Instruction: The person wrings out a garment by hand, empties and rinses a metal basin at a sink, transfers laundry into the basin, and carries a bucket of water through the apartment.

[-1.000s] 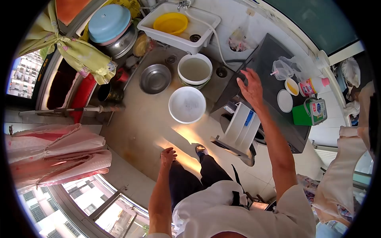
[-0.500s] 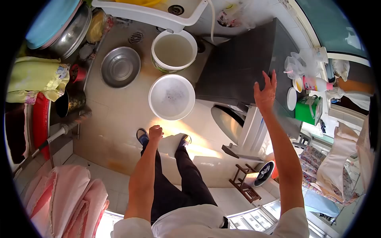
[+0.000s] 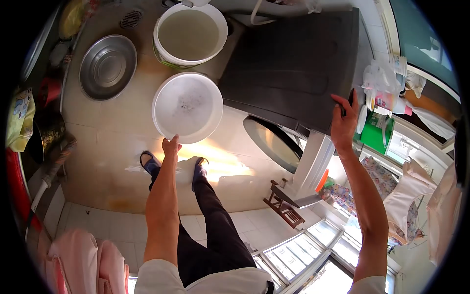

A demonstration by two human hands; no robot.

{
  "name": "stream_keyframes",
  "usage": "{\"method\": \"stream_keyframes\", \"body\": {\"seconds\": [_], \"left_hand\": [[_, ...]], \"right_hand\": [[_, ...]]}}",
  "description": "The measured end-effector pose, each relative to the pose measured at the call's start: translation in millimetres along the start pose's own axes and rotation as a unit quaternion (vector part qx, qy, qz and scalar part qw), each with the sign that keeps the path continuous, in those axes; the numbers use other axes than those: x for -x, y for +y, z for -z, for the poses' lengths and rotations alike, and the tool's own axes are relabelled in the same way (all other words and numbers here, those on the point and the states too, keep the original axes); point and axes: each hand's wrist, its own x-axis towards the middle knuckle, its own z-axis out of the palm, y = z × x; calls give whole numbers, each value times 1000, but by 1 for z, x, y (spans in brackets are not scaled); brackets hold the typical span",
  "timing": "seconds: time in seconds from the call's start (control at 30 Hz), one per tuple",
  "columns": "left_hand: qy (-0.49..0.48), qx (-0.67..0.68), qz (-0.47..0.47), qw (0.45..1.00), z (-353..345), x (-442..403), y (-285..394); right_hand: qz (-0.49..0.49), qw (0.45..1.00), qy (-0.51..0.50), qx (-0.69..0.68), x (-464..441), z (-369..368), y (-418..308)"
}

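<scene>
My left hand point(image 3: 171, 145) is loosely closed, with nothing showing in it. From above it overlaps the near rim of a round white tub point(image 3: 196, 115) on the floor, which holds cloudy water with a dark speckled patch. I see no sign of it gripping that rim. My right hand point(image 3: 344, 122) has its fingers apart, over the edge of the dark grey top of a washing machine point(image 3: 293, 68); whether it touches is unclear. Below that edge, the machine's round door point(image 3: 271, 142) stands open. Behind the tub is a white bucket point(image 3: 192, 34) of murky water.
A metal basin point(image 3: 108, 67) lies on the floor at left, near a drain point(image 3: 131, 19). Bottles and a green box point(image 3: 378, 131) stand right of the machine. A wooden stool point(image 3: 284, 208) is below it. Pink fabric point(image 3: 81, 259) hangs at lower left.
The view has shifted, bringing the tub and machine closer. My left hand now overlaps the tub's rim. My right hand has come to the edge of the machine's top, fingers less spread.
</scene>
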Motion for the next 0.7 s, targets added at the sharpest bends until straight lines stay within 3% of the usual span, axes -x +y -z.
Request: {"method": "stream_keyframes", "body": {"seconds": [0.07,0.33,0.43,0.7], "left_hand": [[-58,-10,-29,998,-1,3,5],[-70,-91,-24,993,15,5,30],[-77,-167,-45,982,52,-8,55],[-72,-358,-86,927,143,-31,131]], "right_hand": [[-6,1000,-10,-13,0,-1,3],[20,999,-12,26,-3,0,6],[-24,1000,-18,5,-2,-1,3],[-3,1000,-20,-1,-3,-1,5]]}}
